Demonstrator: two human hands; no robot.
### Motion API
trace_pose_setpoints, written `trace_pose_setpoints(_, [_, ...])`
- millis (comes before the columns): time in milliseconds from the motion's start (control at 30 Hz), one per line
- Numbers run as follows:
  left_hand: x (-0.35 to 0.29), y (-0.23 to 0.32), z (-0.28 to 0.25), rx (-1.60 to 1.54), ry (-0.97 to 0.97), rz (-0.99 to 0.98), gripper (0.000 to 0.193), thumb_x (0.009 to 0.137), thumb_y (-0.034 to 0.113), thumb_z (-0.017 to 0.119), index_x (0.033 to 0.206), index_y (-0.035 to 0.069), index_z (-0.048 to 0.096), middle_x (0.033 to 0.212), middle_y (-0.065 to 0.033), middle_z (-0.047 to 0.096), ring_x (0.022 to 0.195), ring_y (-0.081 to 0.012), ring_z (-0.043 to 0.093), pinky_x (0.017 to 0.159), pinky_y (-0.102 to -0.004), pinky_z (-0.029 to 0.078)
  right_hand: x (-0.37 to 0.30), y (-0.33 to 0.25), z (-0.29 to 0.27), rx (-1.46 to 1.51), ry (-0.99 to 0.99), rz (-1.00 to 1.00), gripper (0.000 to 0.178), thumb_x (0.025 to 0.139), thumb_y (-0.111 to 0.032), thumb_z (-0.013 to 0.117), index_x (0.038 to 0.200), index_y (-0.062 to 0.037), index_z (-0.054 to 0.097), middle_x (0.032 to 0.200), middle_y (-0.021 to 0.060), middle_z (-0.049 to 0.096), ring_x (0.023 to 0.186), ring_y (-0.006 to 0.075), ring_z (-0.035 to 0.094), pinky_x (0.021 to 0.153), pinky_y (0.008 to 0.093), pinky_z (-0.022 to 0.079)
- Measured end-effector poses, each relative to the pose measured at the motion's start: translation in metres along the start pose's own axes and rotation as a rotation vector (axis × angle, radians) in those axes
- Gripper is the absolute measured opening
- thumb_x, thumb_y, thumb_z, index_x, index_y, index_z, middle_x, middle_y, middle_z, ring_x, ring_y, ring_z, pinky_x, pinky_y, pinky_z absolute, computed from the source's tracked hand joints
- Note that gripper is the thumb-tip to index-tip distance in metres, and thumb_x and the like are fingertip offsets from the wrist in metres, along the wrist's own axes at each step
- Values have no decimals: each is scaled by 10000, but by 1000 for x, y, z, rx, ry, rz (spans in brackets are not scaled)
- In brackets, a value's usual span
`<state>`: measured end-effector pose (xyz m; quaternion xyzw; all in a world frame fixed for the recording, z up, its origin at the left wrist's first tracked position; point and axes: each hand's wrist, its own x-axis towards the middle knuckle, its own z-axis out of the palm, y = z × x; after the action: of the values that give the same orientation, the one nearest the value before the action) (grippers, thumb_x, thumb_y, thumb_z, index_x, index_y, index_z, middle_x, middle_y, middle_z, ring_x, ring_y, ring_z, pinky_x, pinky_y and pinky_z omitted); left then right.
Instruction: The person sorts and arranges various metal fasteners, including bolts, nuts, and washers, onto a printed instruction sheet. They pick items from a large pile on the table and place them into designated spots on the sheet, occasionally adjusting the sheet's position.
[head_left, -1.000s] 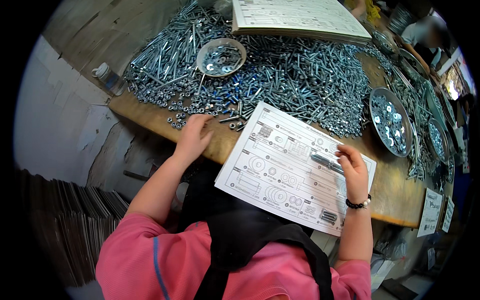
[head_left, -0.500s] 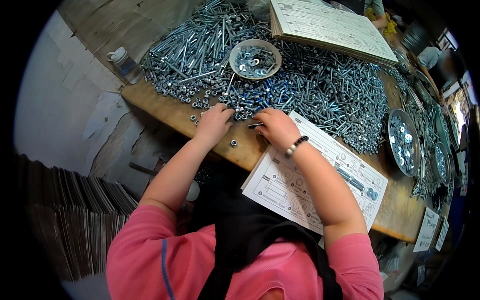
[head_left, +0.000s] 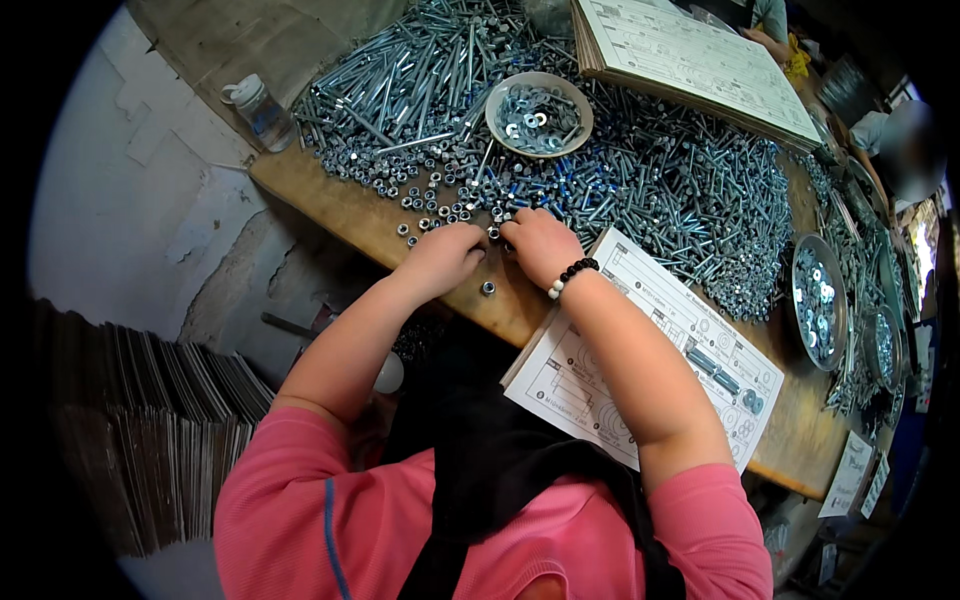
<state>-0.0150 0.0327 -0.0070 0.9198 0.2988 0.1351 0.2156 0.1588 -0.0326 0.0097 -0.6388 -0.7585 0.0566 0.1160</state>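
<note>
My left hand (head_left: 447,261) is closed at the table's near edge, its fingertips beside loose hex nuts (head_left: 437,208); anything in its fingers is hidden. My right hand (head_left: 543,246), with a bead bracelet on the wrist, is curled close opposite it. The dark bolt that showed in its fingers earlier is now mostly covered by them. Between the two hands' fingertips lies a nut (head_left: 494,232). A single nut (head_left: 488,288) sits apart on the wood, nearer me. Under my right forearm rests a stack of printed sheets (head_left: 640,300) with drawings of bolts and washers.
A large heap of bolts (head_left: 650,190) covers the table (head_left: 330,205). A bowl of washers (head_left: 540,150) stands in it, with a stack of printed cards (head_left: 700,70) behind. Metal trays (head_left: 818,300) are at the right, a bottle (head_left: 262,115) at the left. Another person works far right.
My hands have drawn closer together, the right moving left towards the left. The bolt in my right fingers has become mostly hidden. The view has shifted slightly.
</note>
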Motion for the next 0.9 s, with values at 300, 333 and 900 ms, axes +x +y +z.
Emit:
trace_pose_setpoints(300, [-3, 26, 5, 74, 109, -98, 375, 775, 320, 625, 1052, 74, 567, 924, -115, 536, 865, -298, 546, 752, -392, 440, 0, 1, -2, 41, -25, 56, 148, 802, -124, 500, 884, -82, 615, 923, 139, 562, 901, 300, 562, 742, 385, 487])
trace_pose_setpoints(333, [-4, 29, 5, 103, 90, -66, 409, 769, 362, 630, 1051, 74, 560, 928, -111, 529, 873, -296, 542, 752, -400, 434, -1, 3, -1, 72, -11, 78, 142, 797, -127, 511, 881, -82, 616, 916, 143, 562, 896, 305, 564, 741, 390, 486])
trace_pose_setpoints(900, [-24, 34, 16, 301, 122, 41, 339, 716, 324, 677, 994, 145, 601, 845, -61, 543, 783, -259, 545, 686, -367, 406, 2, 6, -8, 45, -77, 166, 204, 832, -141, 462, 956, -120, 622, 964, 158, 578, 894, 313, 594, 738, 403, 492])
